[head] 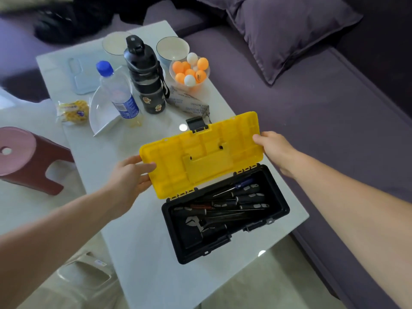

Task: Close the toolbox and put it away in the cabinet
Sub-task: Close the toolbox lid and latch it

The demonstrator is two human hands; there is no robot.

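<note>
A toolbox with a black base (278, 204) stands on the white table (138, 237), near its right front corner. Its yellow lid (200, 155) is raised on the hinges and leans back, inner side facing me. Screwdrivers and a wrench (223, 208) lie inside the base. My left hand (131, 177) grips the lid's left end, thumb on the inner face. My right hand (276, 148) holds the lid's right end. A black latch (197, 123) sticks up at the lid's top edge. No cabinet is in view.
Behind the toolbox stand a black flask (145, 76), a water bottle (118, 92), a bowl of ping-pong balls (190, 71), two bowls, a white plate (102, 110) and a snack pack. A purple sofa (312, 108) runs along the right; a red stool (26, 157) stands at left.
</note>
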